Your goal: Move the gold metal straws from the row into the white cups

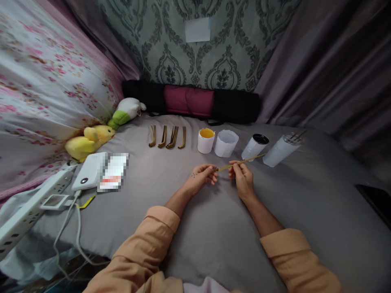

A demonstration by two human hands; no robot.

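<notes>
A thin gold straw [226, 167] stretches between my two hands above the grey cloth, its right end tilted slightly up. My left hand [203, 176] pinches it at the left end. My right hand [242, 177] grips it near the middle, with the far end sticking out past the fingers. Beyond my left hand lie several small groups of bent gold straws [172, 137] in a row. Past my hands stand a white cup with a yellow inside [206, 143], a wider white cup [226, 147], a white cup with a dark opening [253, 151] and a taller pale container [279, 152] holding thin sticks.
A white power bank [89, 171], a blurred packet [114, 173] and a power strip [33, 207] with cables are on the left. Plush toys [88, 142] rest by the floral curtain. A black-and-maroon bag [189, 101] lies along the wall. A dark flat object [374, 203] is at right.
</notes>
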